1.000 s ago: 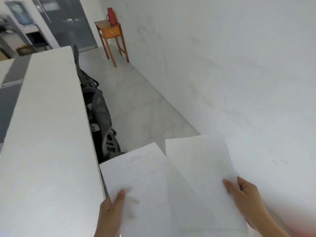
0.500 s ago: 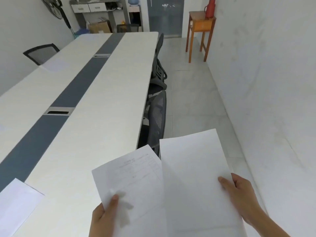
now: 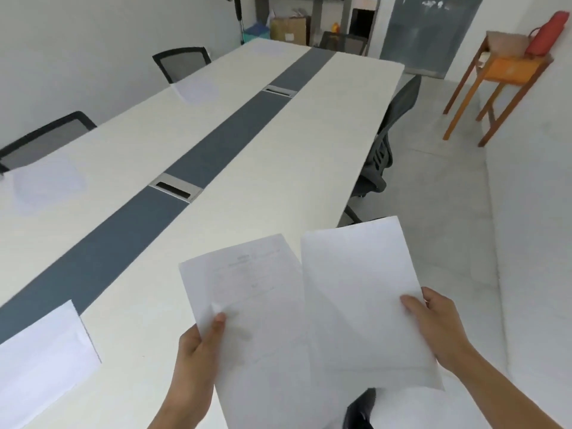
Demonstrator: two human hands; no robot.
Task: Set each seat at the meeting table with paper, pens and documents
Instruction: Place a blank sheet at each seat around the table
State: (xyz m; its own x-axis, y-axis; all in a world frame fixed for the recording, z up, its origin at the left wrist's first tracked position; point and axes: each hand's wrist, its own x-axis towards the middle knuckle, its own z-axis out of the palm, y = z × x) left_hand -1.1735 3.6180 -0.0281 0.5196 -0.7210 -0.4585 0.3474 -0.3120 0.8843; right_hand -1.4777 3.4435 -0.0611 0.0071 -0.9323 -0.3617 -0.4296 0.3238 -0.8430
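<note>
Left hand (image 3: pixel 198 345) pinching printed sheet (image 3: pixel 247 298), right hand (image 3: pixel 436 326) pinching blank sheet (image 3: pixel 359 286), above table (image 3: pixel 278 168)

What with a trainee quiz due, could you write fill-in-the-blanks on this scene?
The ___ hand holds the printed document; the other hand holds a second sheet. The flask on the wooden side table is ___. The meeting table's grey strip holds ___ metal cable ports. Missing: left; red; two.
</note>
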